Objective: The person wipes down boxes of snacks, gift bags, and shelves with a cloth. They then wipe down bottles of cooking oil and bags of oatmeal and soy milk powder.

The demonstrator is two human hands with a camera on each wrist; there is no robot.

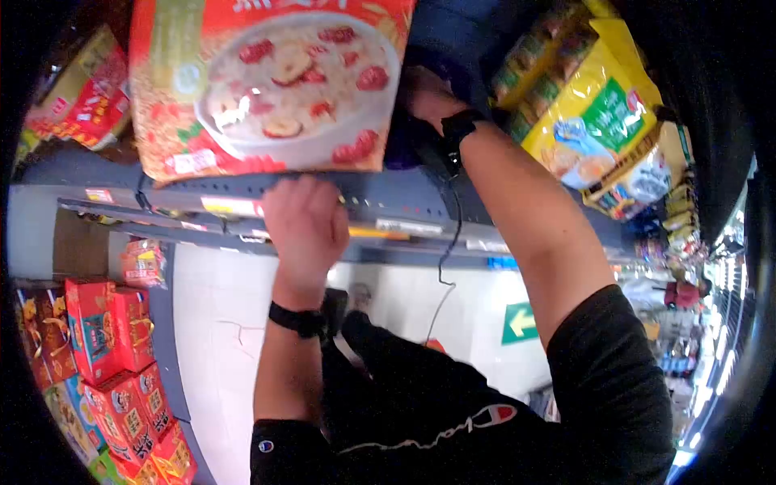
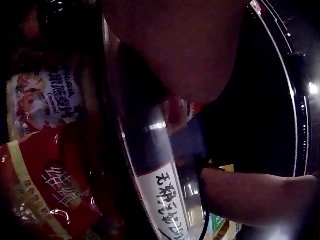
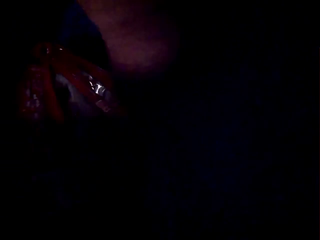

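A large red-and-orange oatmeal bag (image 1: 307, 89), printed with a bowl of oats and red dates, fills the upper part of the head view, over the shelf's front edge. My left hand (image 1: 307, 222) is at that edge, right below the bag's bottom, fingers bent; whether they grip anything I cannot tell. In the left wrist view the same hand (image 2: 185, 45) is dark, above a clear label strip (image 2: 162, 200). My right hand (image 1: 432, 97) reaches into the shelf beside the bag's right side, its fingers hidden. The right wrist view is nearly black, with a red glossy package (image 3: 85, 85) near the hand (image 3: 137, 37).
Yellow food bags (image 1: 594, 113) stand to the right on the shelf. More red packets (image 1: 85, 105) lie at its left. A thin black cable (image 1: 444, 267) hangs from my right wrist. Red gift boxes (image 1: 121, 404) are stacked at the lower left, beside the white floor (image 1: 210, 323).
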